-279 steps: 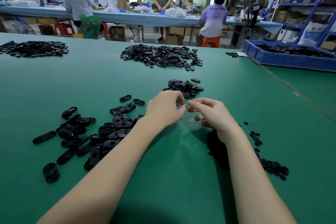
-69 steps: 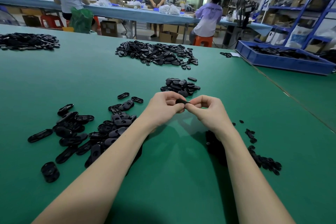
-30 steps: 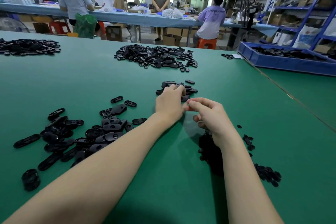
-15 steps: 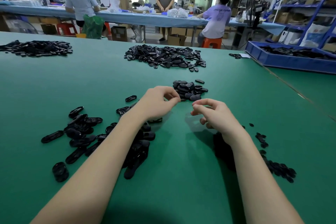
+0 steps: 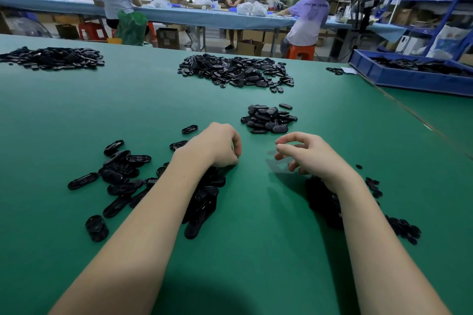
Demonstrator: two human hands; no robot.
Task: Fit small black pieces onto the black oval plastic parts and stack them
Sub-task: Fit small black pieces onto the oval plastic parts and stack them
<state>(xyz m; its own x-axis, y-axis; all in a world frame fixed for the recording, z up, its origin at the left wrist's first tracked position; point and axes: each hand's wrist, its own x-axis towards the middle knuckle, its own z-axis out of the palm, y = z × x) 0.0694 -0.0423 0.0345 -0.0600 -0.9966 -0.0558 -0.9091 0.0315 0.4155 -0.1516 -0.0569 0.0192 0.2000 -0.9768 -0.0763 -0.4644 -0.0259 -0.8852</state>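
Loose black oval parts (image 5: 122, 176) lie scattered on the green table at the left. My left hand (image 5: 215, 146) rests on their right edge, fingers curled down and hiding whatever is under them. A small heap of oval parts (image 5: 268, 117) sits just ahead of both hands. My right hand (image 5: 312, 156) hovers low over the table with its fingers spread and nothing between them. Small black pieces (image 5: 401, 227) lie to the right of my right forearm, and a darker heap (image 5: 322, 199) is partly hidden under the wrist.
A big pile of oval parts (image 5: 235, 71) lies farther back, with another pile (image 5: 51, 57) at the far left. A blue tray (image 5: 409, 77) of parts stands at the back right. Three people work at a long blue table behind.
My left hand has drawn back from the small heap ahead and dropped onto the loose ovals at the left. My right hand's pinched fingers have spread apart.
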